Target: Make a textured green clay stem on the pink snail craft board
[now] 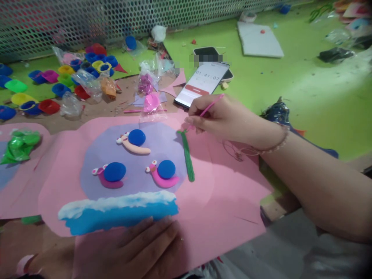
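Observation:
My right hand pinches a thin pink modelling stick, its lower end close to the top of a green clay stem on the pink paper. My left hand lies flat on the paper at the bottom, fingers stretched, just below a blue clay strip with a white ragged top. On the lilac oval sit three clay snails with blue domed shells: a peach one, a dark pink one and a bright pink one.
A phone showing a timer lies beyond my right hand. Bottle caps in several colours and bagged pink clay are at the back left. A green clay bag rests at left. A white board lies farther back, before a perforated metal panel.

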`<state>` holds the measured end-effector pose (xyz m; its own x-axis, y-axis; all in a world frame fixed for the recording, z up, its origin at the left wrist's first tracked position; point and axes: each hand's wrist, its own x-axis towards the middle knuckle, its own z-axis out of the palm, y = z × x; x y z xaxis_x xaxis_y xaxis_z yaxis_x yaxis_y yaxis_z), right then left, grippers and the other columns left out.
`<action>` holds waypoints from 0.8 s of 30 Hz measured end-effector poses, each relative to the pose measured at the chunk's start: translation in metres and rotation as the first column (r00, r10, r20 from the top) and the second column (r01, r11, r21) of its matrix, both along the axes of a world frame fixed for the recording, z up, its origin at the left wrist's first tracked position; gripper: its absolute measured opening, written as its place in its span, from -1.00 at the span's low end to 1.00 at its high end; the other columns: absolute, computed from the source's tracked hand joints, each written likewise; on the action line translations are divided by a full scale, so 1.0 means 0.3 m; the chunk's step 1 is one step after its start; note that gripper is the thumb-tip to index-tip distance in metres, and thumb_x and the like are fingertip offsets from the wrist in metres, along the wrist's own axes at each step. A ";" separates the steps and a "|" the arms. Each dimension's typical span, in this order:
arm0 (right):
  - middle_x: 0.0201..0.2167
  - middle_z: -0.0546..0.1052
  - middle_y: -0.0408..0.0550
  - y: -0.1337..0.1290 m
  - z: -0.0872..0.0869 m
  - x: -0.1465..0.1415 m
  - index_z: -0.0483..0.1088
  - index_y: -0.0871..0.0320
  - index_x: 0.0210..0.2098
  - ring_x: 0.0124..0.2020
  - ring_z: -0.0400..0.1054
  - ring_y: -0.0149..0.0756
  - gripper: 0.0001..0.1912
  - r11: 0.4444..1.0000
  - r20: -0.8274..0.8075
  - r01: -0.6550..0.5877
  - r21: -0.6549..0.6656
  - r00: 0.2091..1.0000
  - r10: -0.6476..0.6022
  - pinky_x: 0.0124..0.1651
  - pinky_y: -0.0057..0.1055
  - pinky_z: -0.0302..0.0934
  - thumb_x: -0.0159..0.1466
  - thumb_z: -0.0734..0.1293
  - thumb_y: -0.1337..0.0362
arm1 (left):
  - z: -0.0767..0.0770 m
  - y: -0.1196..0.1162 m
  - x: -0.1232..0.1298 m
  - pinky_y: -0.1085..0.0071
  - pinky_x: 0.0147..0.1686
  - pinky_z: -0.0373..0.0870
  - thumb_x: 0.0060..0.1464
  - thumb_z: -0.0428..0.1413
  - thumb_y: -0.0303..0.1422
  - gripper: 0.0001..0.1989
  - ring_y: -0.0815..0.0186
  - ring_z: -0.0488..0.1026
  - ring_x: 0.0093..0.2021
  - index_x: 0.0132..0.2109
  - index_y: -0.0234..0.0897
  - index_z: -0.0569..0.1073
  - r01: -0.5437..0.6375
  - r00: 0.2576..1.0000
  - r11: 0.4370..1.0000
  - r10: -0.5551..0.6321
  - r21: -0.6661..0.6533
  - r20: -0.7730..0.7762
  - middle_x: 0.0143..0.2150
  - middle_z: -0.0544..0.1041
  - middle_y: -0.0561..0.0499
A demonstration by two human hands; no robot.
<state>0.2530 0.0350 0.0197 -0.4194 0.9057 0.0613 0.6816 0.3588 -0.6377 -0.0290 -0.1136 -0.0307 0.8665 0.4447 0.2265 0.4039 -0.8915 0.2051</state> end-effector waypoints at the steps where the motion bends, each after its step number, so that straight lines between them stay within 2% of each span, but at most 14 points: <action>1: -0.54 0.41 -0.15 0.000 0.001 0.001 0.29 0.14 -0.48 -0.41 0.31 -0.37 -0.82 1.000 0.000 0.007 0.009 1.000 -0.007 -0.33 -0.38 0.12 0.26 0.29 0.34 | 0.002 0.000 0.000 0.45 0.37 -0.15 0.22 0.01 -0.36 -0.70 0.50 0.25 0.21 0.07 -0.08 0.45 0.001 1.000 1.000 -0.001 -0.002 -0.002 0.10 0.49 0.26; 7: -0.49 0.42 -0.11 0.001 0.002 0.002 0.32 0.15 -0.47 -0.41 0.29 -0.36 -0.83 0.997 -0.018 0.068 0.040 0.998 -0.068 -0.29 -0.35 0.13 0.27 0.28 0.35 | 0.012 0.003 0.002 0.46 0.37 -0.14 0.21 0.03 -0.37 -0.70 0.50 0.25 0.20 0.06 -0.08 0.45 -0.003 1.000 1.000 0.003 -0.008 -0.010 0.09 0.50 0.26; 13: -0.54 0.38 -0.15 0.003 -0.004 0.000 0.29 0.16 -0.48 -0.45 0.25 -0.40 -0.80 1.000 0.004 0.009 0.016 1.000 -0.009 -0.33 -0.39 0.10 0.29 0.25 0.35 | 0.011 0.007 0.001 0.46 0.37 -0.16 0.22 0.03 -0.36 -0.71 0.51 0.25 0.20 0.06 -0.09 0.45 0.006 1.000 1.000 -0.006 0.000 0.004 0.09 0.50 0.26; 17: -0.53 0.36 -0.16 0.002 -0.002 0.000 0.29 0.18 -0.46 -0.45 0.23 -0.42 -0.81 0.999 -0.008 0.011 0.048 1.000 -0.011 -0.33 -0.40 0.09 0.30 0.24 0.37 | 0.014 0.007 0.005 0.47 0.37 -0.15 0.24 0.00 -0.35 -0.71 0.51 0.24 0.21 0.07 -0.09 0.44 -0.002 1.000 1.000 0.002 -0.014 0.008 0.11 0.49 0.27; 24: -0.54 0.36 -0.16 0.003 -0.006 0.001 0.30 0.17 -0.45 -0.42 0.26 -0.40 -0.82 1.000 -0.008 -0.004 0.018 1.000 0.004 -0.32 -0.40 0.11 0.30 0.24 0.36 | -0.001 0.002 -0.001 0.46 0.37 -0.14 0.24 -0.01 -0.37 -0.71 0.49 0.26 0.20 0.07 -0.09 0.45 0.013 1.000 1.000 -0.013 0.006 0.000 0.10 0.49 0.26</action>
